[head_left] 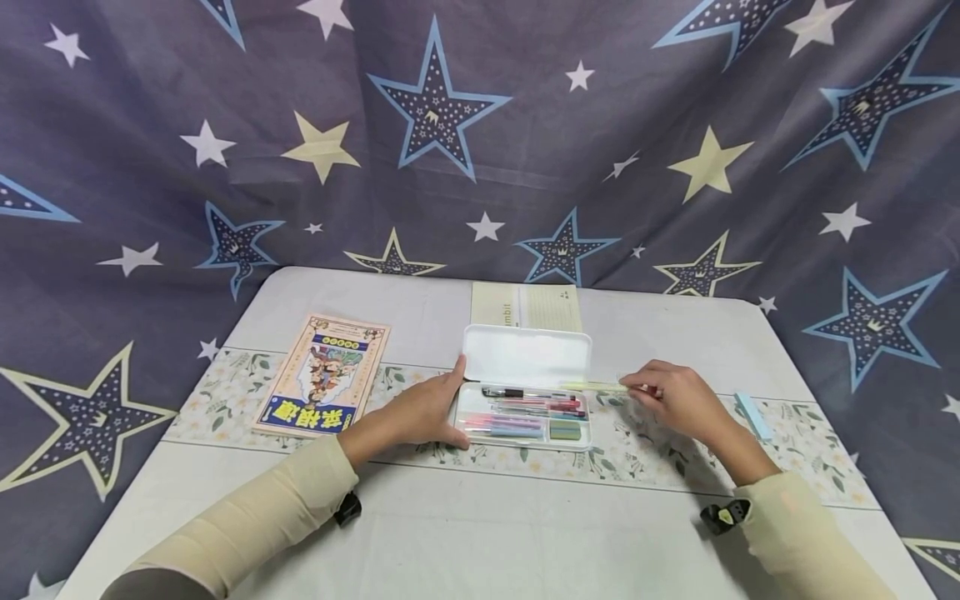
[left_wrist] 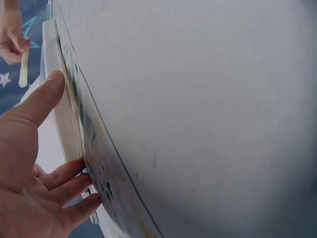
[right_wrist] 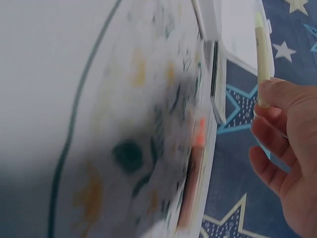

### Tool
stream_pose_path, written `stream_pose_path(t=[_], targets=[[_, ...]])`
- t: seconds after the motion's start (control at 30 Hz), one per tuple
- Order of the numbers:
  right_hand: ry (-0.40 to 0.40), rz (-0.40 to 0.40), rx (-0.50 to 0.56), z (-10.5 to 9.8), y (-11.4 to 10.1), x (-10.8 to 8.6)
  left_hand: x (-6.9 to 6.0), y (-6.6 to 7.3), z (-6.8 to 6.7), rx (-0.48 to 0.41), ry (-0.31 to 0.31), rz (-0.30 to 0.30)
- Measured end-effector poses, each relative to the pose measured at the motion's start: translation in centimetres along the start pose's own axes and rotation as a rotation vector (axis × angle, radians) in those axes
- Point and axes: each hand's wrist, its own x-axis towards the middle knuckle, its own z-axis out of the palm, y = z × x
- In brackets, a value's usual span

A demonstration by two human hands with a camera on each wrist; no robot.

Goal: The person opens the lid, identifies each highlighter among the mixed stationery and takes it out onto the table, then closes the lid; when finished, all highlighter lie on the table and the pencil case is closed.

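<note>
A white pencil case (head_left: 527,357) lies with its lid raised, holding several pens (head_left: 506,427) and a green block (head_left: 565,430). My left hand (head_left: 423,410) holds the case's left side, thumb at the near corner and fingers along the edge; the left wrist view shows the thumb on the white wall (left_wrist: 64,114). To the right of the case, my right hand (head_left: 678,400) pinches the end of a pale yellow pen (head_left: 600,386) between thumb and index finger. In the right wrist view the pen (right_wrist: 263,59) points away from the fingertips, beside the lid.
A book with an orange and blue cover (head_left: 322,375) lies at the left. Behind the case is a cream notebook (head_left: 543,305). A light blue object (head_left: 753,416) sits right of my right hand. A floral strip crosses the white table (head_left: 525,525); a starry curtain (head_left: 525,125) hangs behind.
</note>
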Motion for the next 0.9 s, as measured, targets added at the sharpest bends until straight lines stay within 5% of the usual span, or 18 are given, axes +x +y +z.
stream_pose_path(t=[0.47, 0.9], targets=[[-0.013, 0.097, -0.055, -1.3, 3.0, -3.4, 0.1, -0.1, 0.1, 0.003, 0.002, -0.006], [-0.120, 0.220, -0.082, -1.3, 5.6, -6.1, 0.1, 0.0, 0.1, 0.011, 0.004, -0.007]])
